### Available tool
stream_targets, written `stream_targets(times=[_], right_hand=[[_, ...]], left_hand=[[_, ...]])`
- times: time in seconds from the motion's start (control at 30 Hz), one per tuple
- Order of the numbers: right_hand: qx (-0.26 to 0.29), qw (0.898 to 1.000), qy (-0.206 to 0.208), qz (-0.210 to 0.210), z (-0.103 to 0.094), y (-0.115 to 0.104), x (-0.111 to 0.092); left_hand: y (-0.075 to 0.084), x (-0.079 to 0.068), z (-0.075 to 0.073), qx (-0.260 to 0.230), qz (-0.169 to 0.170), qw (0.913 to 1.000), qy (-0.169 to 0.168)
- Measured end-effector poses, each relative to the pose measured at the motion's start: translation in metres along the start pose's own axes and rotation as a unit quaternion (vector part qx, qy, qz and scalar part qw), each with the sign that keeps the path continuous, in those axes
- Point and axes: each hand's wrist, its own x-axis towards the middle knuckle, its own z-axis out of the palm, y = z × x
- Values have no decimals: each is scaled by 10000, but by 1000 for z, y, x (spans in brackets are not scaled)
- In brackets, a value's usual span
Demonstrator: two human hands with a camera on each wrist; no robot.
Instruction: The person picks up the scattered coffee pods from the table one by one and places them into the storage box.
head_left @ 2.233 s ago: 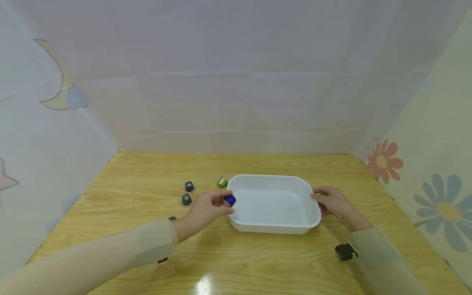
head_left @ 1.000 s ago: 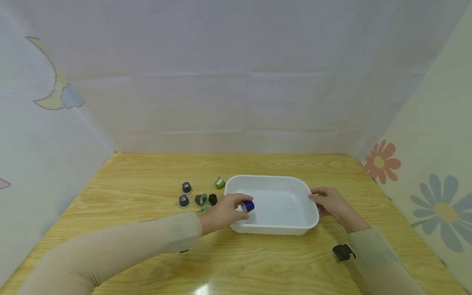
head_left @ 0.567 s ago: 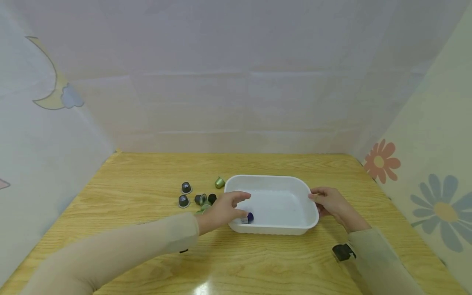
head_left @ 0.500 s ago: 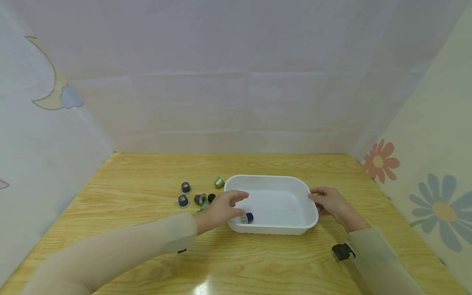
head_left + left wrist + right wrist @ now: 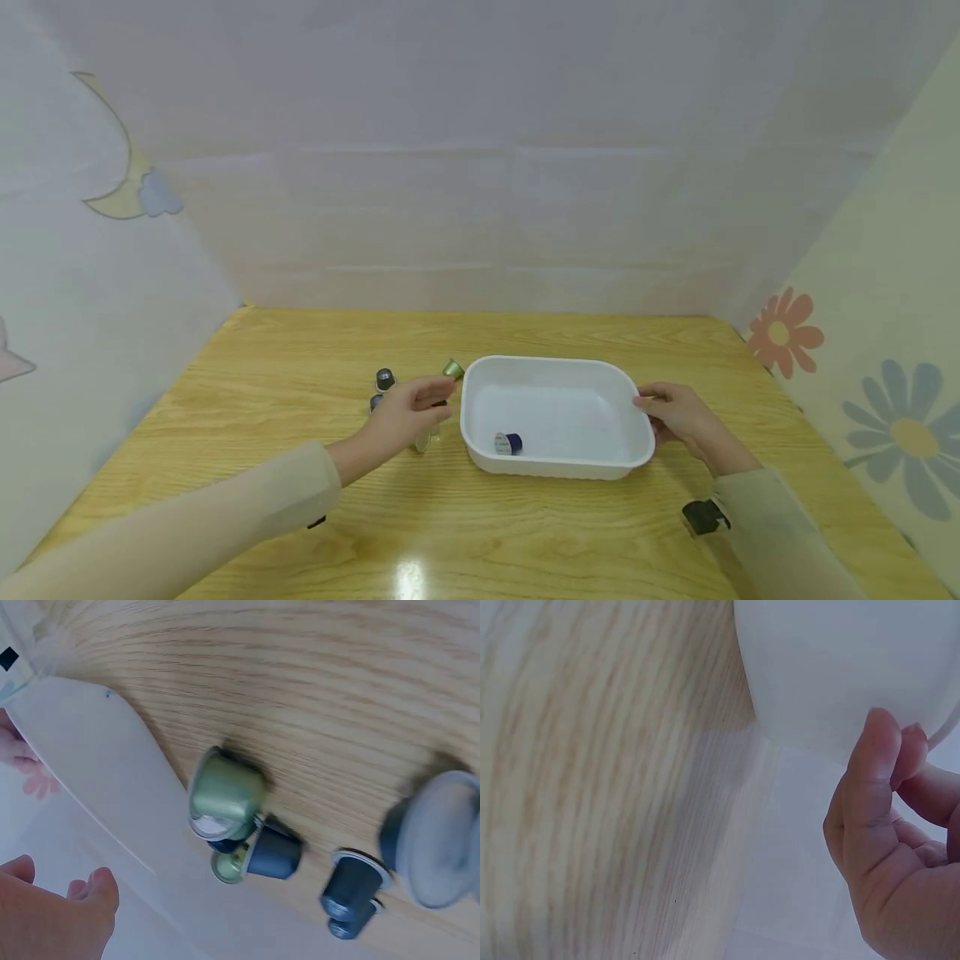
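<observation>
**Position of left hand [image 5: 396,418], right hand [image 5: 678,417] and tub [image 5: 570,408]**

Head view: The right hand pinches the rim at the right end of the tub, thumb above and fingers outside, probably to keep it from sliding. A purple pod [image 5: 513,443] lies on its side in the tub's near left area, its pale lid facing left. The left hand is left of the tub, over a group of pods; thumb and fingers stand apart and carry nothing. That hand masks much of the group. A green pod [image 5: 453,369] lies near the tub's far left corner. One dark pod [image 5: 385,379] rests lid down, probably because the wide lid makes a stable base.

Left wrist view: The pods overlap, so an exact count is not possible. The pod at the right edge [image 5: 442,840] is blurred and cut off. Only part of the left hand shows.

Right wrist view: Fingers [image 5: 876,746] bear on the tub's outer wall. The tub's interior is hidden.
</observation>
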Motion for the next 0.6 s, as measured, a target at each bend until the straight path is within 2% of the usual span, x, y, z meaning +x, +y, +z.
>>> stream_targets(times=[0.2, 0.4, 0.6], right_hand=[[-38, 10000, 11, -12, 0, 1, 0], [7, 10000, -20, -46, -2, 2, 0], [8, 10000, -29, -49, -1, 2, 1]], left_hand=[[-8, -14, -20, 180, 118, 9996, 204], [-10, -27, -35, 199, 27, 9992, 356], [-17, -40, -52, 203, -166, 9972, 700]])
